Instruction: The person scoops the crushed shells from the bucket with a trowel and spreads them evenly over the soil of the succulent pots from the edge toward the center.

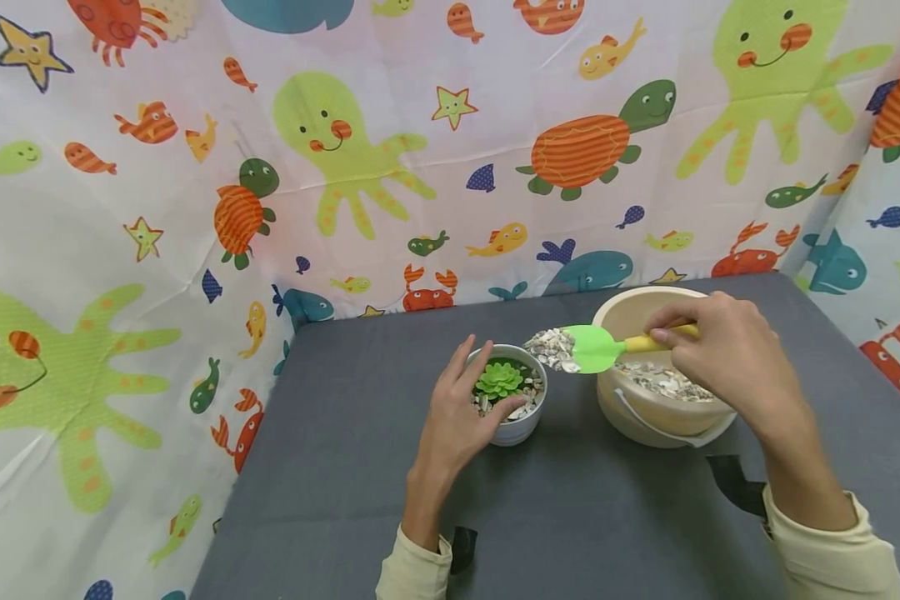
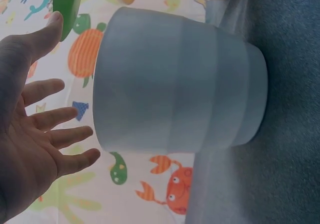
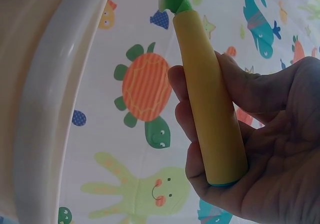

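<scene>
My right hand (image 1: 727,354) grips the yellow handle of a toy trowel (image 3: 212,104), fingers and thumb wrapped round it. The trowel's green blade (image 1: 594,348) carries a heap of small shells or pebbles (image 1: 553,349), its tip at the right rim of a small pale blue-grey pot (image 2: 170,84). In that pot sits a green succulent (image 1: 500,380) with pebbles around it. My left hand (image 1: 453,408) is spread over the pot's left and front side, fingers apart and nearly straight. In the left wrist view its palm (image 2: 30,159) faces the pot from above the rim.
A cream bucket (image 1: 652,417) with a white handle stands right of the pot, below my right hand, with more pebbles (image 1: 663,381) inside. Both containers stand on a dark grey table (image 1: 330,467). A curtain (image 1: 390,100) printed with sea animals hangs behind and at the sides.
</scene>
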The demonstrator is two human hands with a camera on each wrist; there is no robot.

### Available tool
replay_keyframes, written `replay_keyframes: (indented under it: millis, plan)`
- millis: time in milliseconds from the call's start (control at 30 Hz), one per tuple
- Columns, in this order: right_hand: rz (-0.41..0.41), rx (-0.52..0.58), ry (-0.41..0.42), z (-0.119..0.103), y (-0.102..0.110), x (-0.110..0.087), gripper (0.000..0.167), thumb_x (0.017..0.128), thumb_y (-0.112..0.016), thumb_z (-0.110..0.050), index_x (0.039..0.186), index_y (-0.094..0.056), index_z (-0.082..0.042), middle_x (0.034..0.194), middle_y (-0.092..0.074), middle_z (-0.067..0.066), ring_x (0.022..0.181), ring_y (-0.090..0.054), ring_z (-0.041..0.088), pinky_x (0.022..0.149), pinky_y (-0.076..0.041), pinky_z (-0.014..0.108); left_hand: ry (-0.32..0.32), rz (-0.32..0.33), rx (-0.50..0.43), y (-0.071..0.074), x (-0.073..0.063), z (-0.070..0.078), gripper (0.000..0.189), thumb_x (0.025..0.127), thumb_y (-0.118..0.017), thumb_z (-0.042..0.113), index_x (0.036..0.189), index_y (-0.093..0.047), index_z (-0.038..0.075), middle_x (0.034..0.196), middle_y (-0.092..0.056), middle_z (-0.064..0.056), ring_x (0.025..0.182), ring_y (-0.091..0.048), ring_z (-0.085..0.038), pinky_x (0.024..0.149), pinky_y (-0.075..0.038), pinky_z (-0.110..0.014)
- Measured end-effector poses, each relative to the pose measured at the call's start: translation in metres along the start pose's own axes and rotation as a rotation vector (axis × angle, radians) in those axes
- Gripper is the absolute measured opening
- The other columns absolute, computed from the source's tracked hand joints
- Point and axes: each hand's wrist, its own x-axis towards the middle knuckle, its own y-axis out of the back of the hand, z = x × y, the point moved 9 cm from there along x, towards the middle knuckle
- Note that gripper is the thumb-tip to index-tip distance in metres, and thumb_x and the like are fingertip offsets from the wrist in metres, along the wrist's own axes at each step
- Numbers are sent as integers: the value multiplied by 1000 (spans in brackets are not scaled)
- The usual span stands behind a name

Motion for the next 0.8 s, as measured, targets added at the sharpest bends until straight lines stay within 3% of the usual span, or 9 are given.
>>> replay_keyframes:
  millis: [367,600,800]
  plan:
    - [16,30,62,-13,-9,6,18,88,-71,0,100,-83,-6,93,-78,14,93,-58,32,71,-41,37,17,-8,1,4,-7,-13,83,87,-85,42,157,-49,17,166,-42,-14,149,-48,-41,115,-47,-61]
    - [16,23,76,-19,-14,9,17,89,-71,-2,99,-83,-9,86,-76,8,83,-57,26,65,-40,31,33,-9,12,7,-10,-19,85,87,-85,44,158,-48,17,167,-42,-14,149,-48,-41,114,-47,-62]
    - [12,64,102,-25,-22,12,20,87,-70,3,96,-83,-10,87,-77,8,86,-60,26,65,-42,27,54,-13,3,10,-13,-25,87,87,-84,44,159,-45,14,168,-40,-14,151,-46,-40,116,-46,-61]
